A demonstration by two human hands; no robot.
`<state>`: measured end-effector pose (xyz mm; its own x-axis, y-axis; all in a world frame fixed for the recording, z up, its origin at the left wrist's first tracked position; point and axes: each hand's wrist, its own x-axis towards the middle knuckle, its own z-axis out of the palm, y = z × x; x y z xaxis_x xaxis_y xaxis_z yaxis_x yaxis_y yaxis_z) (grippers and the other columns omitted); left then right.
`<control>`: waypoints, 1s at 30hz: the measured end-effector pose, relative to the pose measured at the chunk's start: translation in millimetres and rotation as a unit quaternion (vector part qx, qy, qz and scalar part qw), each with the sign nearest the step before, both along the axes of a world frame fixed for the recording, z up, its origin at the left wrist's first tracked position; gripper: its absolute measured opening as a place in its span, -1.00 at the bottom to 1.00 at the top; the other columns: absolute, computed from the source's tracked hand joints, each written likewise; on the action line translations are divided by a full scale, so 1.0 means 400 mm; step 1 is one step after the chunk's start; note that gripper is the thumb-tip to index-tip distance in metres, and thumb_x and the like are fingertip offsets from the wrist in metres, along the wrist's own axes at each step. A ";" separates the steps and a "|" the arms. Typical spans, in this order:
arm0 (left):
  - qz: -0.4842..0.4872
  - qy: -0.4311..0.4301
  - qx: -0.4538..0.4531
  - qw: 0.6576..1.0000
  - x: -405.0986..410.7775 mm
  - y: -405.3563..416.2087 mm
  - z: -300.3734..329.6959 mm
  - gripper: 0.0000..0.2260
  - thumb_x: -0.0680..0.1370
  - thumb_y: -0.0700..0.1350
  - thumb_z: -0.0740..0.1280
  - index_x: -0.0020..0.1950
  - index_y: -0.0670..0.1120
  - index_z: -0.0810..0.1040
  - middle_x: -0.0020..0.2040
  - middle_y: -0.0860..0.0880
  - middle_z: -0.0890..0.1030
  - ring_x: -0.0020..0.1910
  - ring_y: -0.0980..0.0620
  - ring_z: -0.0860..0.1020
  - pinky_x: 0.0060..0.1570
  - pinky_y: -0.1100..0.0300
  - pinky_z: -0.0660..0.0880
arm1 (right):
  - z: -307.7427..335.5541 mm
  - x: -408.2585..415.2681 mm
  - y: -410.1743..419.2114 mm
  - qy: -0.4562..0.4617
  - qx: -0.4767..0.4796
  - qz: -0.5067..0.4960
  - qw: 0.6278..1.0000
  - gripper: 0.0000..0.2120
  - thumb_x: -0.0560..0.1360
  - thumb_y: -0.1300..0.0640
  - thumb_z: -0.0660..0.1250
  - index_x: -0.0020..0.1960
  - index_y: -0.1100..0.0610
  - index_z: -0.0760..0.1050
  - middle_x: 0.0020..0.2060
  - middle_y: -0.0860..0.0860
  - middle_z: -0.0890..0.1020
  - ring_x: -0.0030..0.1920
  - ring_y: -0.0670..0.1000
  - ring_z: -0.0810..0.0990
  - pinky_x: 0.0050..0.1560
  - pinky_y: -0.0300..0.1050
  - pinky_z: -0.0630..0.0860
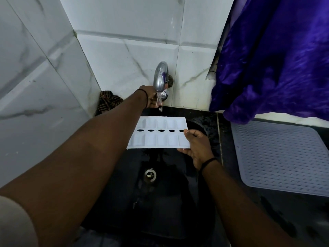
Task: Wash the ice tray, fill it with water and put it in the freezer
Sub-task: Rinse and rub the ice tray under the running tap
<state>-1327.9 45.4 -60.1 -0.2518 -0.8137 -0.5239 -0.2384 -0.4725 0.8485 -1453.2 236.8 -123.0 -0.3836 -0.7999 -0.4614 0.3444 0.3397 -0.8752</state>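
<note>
Forearms reach from the near edge over a dark sink (174, 220); tap being worked, tray held ready.

Left hand (151, 98) is up at the wall tap (161, 77), fingers curled round its valve, most of them hidden behind the spout. Right hand (196, 146) pinches the right end of the white ice tray (156, 134), thumb on top, fingers beneath, holding it roughly level above the sink, just below and in front of the tap's outlet. A little water shows at the outlet; whether a stream reaches the tray is hard to tell. Judged step: starting or adjusting the flow for washing or filling. Next move calls for bringing the tray's cells under the outlet, kept level. Tray's contents are unclear. Freezer not in view. Grey mat (281, 157) lies on the table, right; purple cloth (272, 59) hangs above it.
</note>
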 end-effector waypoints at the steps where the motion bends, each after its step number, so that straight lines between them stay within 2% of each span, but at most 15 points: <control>1: 0.005 -0.003 -0.006 1.000 0.002 0.001 0.001 -0.68 0.52 -0.01 0.38 0.12 -0.23 0.52 -0.08 -0.17 0.58 -0.08 -0.13 0.58 0.09 -0.04 0.56 | 0.001 0.000 0.000 0.000 -0.001 0.000 1.000 -0.87 0.60 0.12 0.31 -0.10 0.14 0.49 -0.17 0.06 0.63 -0.22 0.01 0.64 -0.41 -0.14 0.61; 6: -0.003 -0.043 -0.029 0.999 0.031 0.016 0.017 -0.83 0.55 -0.10 0.32 -0.14 -0.19 0.55 -0.11 -0.19 0.62 -0.11 -0.10 0.57 0.05 0.02 0.53 | 0.005 0.003 -0.001 0.003 0.000 -0.001 1.000 -0.87 0.60 0.12 0.31 -0.10 0.14 0.49 -0.16 0.06 0.63 -0.22 0.01 0.63 -0.43 -0.16 0.60; 8: 0.029 -0.054 -0.065 0.996 0.053 0.008 0.013 -0.82 0.54 -0.11 0.31 -0.17 -0.21 0.54 -0.07 -0.22 0.61 -0.21 -0.08 0.55 -0.12 0.07 0.51 | 0.009 0.006 -0.001 0.002 -0.003 -0.004 1.000 -0.87 0.60 0.12 0.31 -0.11 0.14 0.49 -0.17 0.06 0.63 -0.22 0.01 0.63 -0.42 -0.15 0.61; 10: 0.066 -0.132 -0.142 0.979 0.091 0.012 0.003 -0.73 0.52 -0.03 0.34 -0.22 -0.23 0.55 -0.18 -0.19 0.61 -0.27 -0.08 0.52 -0.19 0.11 0.45 | 0.013 0.006 -0.001 -0.001 -0.008 -0.007 1.000 -0.87 0.60 0.12 0.31 -0.11 0.13 0.49 -0.15 0.07 0.64 -0.20 0.01 0.64 -0.41 -0.14 0.61; 12: 0.098 -0.232 -0.215 0.944 0.142 0.033 -0.026 -0.64 0.49 0.09 0.35 -0.32 -0.18 0.54 -0.33 -0.11 0.57 -0.30 -0.07 0.52 -0.20 0.14 0.44 | 0.017 0.007 0.000 -0.004 -0.013 -0.016 1.000 -0.87 0.61 0.13 0.30 -0.10 0.14 0.49 -0.13 0.08 0.65 -0.18 0.02 0.64 -0.40 -0.14 0.61; 13: 0.113 -0.230 -0.212 0.943 0.169 0.045 -0.054 -0.65 0.48 0.11 0.36 -0.26 -0.19 0.57 -0.28 -0.10 0.59 -0.25 -0.07 0.55 -0.14 0.13 0.47 | 0.019 0.009 0.001 -0.006 -0.016 -0.022 1.000 -0.87 0.61 0.13 0.30 -0.10 0.15 0.49 -0.12 0.08 0.65 -0.17 0.03 0.65 -0.40 -0.15 0.61; 15: 0.141 -0.105 -0.107 0.979 0.211 0.082 -0.102 -0.65 0.48 0.05 0.40 0.06 -0.23 0.59 0.01 -0.14 0.63 -0.10 -0.10 0.60 0.04 0.01 0.56 | 0.023 0.015 0.000 -0.008 -0.019 -0.031 0.999 -0.87 0.61 0.13 0.30 -0.09 0.15 0.48 -0.12 0.08 0.64 -0.17 0.02 0.64 -0.41 -0.15 0.62; 16: 0.141 -0.047 -0.049 0.988 0.223 0.106 -0.116 -0.65 0.48 0.03 0.41 0.09 -0.22 0.58 0.06 -0.17 0.62 -0.12 -0.11 0.60 0.02 -0.03 0.58 | 0.024 0.018 -0.001 -0.009 -0.018 -0.034 0.999 -0.88 0.61 0.13 0.30 -0.09 0.15 0.48 -0.12 0.07 0.64 -0.17 0.02 0.63 -0.41 -0.15 0.62; 17: 0.147 -0.027 -0.024 0.988 0.232 0.121 -0.127 -0.70 0.48 0.03 0.42 0.03 -0.20 0.59 0.07 -0.20 0.62 -0.17 -0.11 0.61 -0.06 -0.01 0.59 | 0.024 0.022 -0.001 -0.010 -0.015 -0.035 0.999 -0.88 0.61 0.13 0.30 -0.09 0.15 0.48 -0.12 0.07 0.64 -0.16 0.02 0.63 -0.40 -0.15 0.63; 18: 0.142 -0.040 -0.028 0.989 0.233 0.123 -0.135 -0.71 0.48 0.04 0.42 -0.01 -0.19 0.59 0.07 -0.21 0.62 -0.19 -0.11 0.60 -0.13 0.06 0.58 | 0.023 0.025 0.001 -0.010 -0.011 -0.036 0.999 -0.87 0.61 0.13 0.30 -0.09 0.14 0.48 -0.12 0.06 0.63 -0.16 0.01 0.63 -0.40 -0.15 0.63; 20: 0.132 -0.120 -0.085 0.980 0.222 0.104 -0.135 -0.59 0.47 0.07 0.42 0.09 -0.25 0.58 0.12 -0.19 0.60 -0.06 -0.12 0.60 -0.12 0.15 0.53 | 0.016 0.027 0.008 -0.009 -0.001 -0.035 0.999 -0.87 0.61 0.13 0.30 -0.10 0.14 0.48 -0.13 0.06 0.63 -0.16 0.01 0.63 -0.40 -0.15 0.63; 22: 0.119 -0.119 -0.114 0.979 0.190 0.086 -0.108 -0.55 0.45 0.09 0.44 0.09 -0.29 0.58 0.09 -0.19 0.63 -0.10 -0.08 0.60 -0.08 0.14 0.55 | 0.006 0.026 0.019 -0.010 0.007 -0.035 0.999 -0.86 0.61 0.13 0.30 -0.11 0.13 0.47 -0.14 0.05 0.63 -0.18 0.01 0.63 -0.42 -0.16 0.62; 25: 0.077 -0.135 -0.134 0.979 0.124 0.058 -0.058 -0.60 0.44 0.16 0.40 -0.17 -0.21 0.60 -0.15 -0.15 0.68 -0.30 -0.03 0.57 -0.19 0.13 0.54 | -0.007 0.016 0.032 -0.010 0.014 -0.036 0.999 -0.86 0.61 0.13 0.30 -0.11 0.14 0.45 -0.13 0.06 0.63 -0.18 0.01 0.62 -0.45 -0.18 0.59; 27: 0.067 -0.093 -0.122 0.986 0.079 0.046 -0.031 -0.63 0.47 0.14 0.37 -0.13 -0.19 0.56 -0.17 -0.15 0.64 -0.33 -0.03 0.55 -0.24 0.15 0.49 | -0.013 0.008 0.035 -0.004 0.019 -0.031 0.999 -0.86 0.61 0.13 0.30 -0.11 0.14 0.45 -0.12 0.07 0.62 -0.17 0.02 0.62 -0.44 -0.17 0.60; 30: 0.031 -0.018 -0.042 0.998 0.028 0.037 -0.016 -0.72 0.55 0.04 0.29 0.00 -0.19 0.53 -0.15 -0.18 0.59 -0.25 -0.08 0.56 -0.13 0.09 0.54 | -0.026 -0.003 0.032 0.001 0.021 -0.026 0.999 -0.84 0.61 0.13 0.29 -0.13 0.14 0.45 -0.15 0.05 0.62 -0.20 0.01 0.62 -0.42 -0.15 0.60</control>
<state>-1316.7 60.4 -66.6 -0.1823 -0.8688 -0.4604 -0.2424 -0.4141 0.8774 -1454.5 249.5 -133.3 -0.4244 -0.7585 -0.4945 0.3614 0.3588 -0.8606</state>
